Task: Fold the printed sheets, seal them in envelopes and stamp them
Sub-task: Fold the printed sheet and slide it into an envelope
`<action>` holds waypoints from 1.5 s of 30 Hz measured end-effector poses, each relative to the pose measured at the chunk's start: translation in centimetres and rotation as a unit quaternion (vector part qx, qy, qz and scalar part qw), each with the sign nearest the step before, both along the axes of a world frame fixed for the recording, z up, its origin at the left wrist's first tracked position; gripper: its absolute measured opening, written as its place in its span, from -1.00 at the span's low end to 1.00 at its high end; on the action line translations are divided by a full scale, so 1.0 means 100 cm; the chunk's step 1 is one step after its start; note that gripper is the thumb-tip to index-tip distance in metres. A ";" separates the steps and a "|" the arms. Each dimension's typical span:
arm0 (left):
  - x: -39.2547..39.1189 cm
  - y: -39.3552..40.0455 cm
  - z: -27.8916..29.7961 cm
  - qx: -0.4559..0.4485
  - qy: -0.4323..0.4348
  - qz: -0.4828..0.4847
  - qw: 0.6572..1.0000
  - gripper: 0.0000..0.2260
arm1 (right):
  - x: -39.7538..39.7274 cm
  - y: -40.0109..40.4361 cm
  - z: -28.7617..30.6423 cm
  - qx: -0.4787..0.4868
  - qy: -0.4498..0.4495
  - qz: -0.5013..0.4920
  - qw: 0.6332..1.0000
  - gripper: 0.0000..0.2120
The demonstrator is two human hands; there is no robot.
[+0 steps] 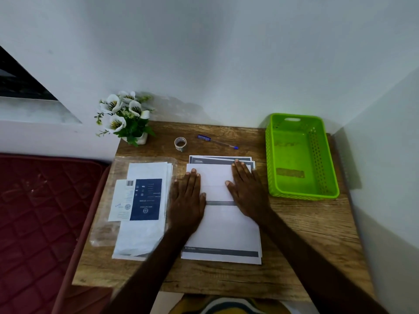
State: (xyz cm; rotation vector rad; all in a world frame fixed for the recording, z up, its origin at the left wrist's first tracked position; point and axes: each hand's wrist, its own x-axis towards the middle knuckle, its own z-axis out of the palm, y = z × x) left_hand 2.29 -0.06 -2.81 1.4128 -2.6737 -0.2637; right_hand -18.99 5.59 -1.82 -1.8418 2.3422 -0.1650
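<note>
A stack of printed sheets lies in the middle of the wooden table. The top sheet is folded over onto itself, its white back facing up. My left hand lies flat on the fold's left side, fingers straight. On the right side, my right hand presses down flat too. A pack of white envelopes in clear plastic, with a dark blue label, lies left of the sheets. A small roll of tape stands behind the sheets.
A green plastic basket sits empty at the right. A blue pen lies behind the sheets. A pot of white flowers stands at the back left corner. A red mattress lies left of the table; walls stand close behind and to the right.
</note>
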 end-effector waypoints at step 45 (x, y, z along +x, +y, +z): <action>0.000 0.013 0.014 -0.112 -0.004 0.044 0.993 -0.23 | -0.015 -0.078 0.075 0.062 -0.150 0.098 0.982 -0.80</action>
